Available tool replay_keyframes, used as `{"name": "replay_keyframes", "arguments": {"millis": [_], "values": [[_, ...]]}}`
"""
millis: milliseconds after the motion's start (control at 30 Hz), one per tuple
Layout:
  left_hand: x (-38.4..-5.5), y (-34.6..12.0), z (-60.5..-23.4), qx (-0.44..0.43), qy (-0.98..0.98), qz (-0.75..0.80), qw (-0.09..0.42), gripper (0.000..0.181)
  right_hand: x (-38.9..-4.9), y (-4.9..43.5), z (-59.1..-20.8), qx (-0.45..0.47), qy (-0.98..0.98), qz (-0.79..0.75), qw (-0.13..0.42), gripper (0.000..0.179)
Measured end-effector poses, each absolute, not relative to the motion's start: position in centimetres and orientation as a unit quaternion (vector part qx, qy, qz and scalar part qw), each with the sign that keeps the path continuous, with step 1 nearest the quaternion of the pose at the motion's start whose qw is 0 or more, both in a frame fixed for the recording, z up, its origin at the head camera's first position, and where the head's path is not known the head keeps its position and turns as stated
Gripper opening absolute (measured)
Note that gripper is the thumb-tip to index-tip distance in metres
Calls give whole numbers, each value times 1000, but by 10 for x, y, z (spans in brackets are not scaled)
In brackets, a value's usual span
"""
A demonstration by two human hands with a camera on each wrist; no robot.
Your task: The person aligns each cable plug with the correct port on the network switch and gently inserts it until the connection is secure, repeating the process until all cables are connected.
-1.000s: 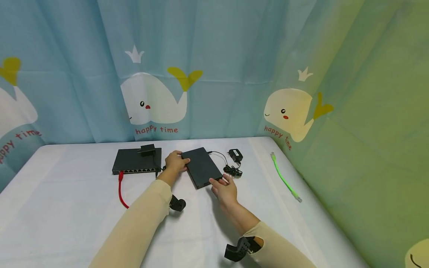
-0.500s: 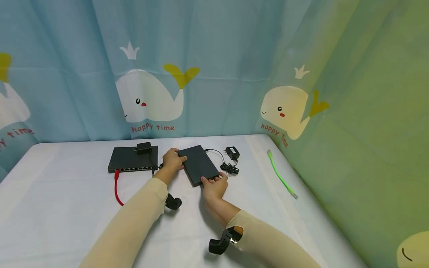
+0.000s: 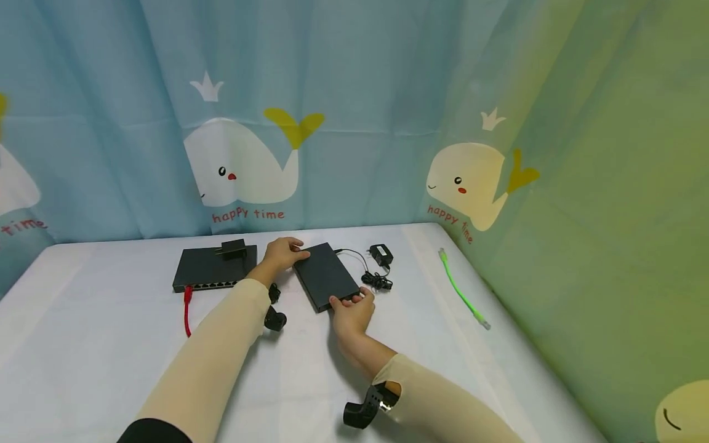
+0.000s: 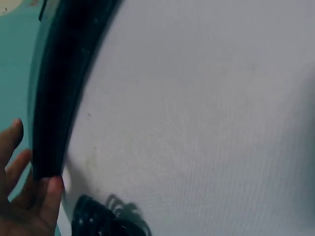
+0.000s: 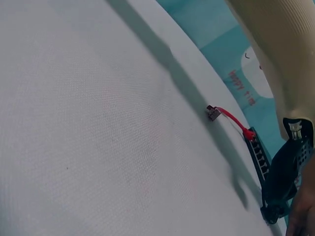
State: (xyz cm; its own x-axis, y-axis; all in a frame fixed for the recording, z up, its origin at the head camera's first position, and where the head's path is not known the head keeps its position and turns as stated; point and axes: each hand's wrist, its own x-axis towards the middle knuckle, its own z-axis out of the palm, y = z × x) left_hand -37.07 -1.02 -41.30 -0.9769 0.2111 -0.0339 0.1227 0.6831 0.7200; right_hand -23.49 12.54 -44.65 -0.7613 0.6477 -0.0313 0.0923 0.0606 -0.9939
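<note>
A flat black network switch (image 3: 327, 277) lies tilted between my hands, a thin power cord leaving its far side. My right hand (image 3: 352, 315) grips its near edge, thumb on top and fingers along the front. My left hand (image 3: 279, 253) is at the far left corner, thumb at the edge and the other fingers stretched out past it. The left wrist view shows the switch (image 4: 59, 93) edge-on, left fingertips (image 4: 55, 186) right at its end. A second black switch (image 3: 194, 266) stands on the left with a red network cable (image 3: 187, 311) plugged in and a power adapter (image 3: 232, 248) on top.
A power adapter (image 3: 381, 254) with a bundled cord (image 3: 376, 281) lies right of the held switch. Farther right is a short green network cable (image 3: 462, 292). The white table (image 3: 111, 357) ends at a blue curtain (image 3: 376, 123) behind. Another cord bundle (image 3: 274, 293) lies beneath my left wrist.
My right hand has shifted left along the near edge of the switch. My left fingers have loosened and spread at the far corner, and the left hand has risen slightly.
</note>
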Motion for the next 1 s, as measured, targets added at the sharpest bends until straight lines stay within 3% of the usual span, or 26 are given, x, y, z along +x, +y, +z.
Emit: {"name": "replay_keyframes", "arguments": {"millis": [600, 1000], "values": [[-374, -14, -405, 110, 930, 335, 107, 42, -238, 131, -448, -252, -721, 609, 216, 65], [-369, -21, -401, 95, 942, 294, 131, 46, -245, 150, -442, -237, -722, 630, 162, 69]]}}
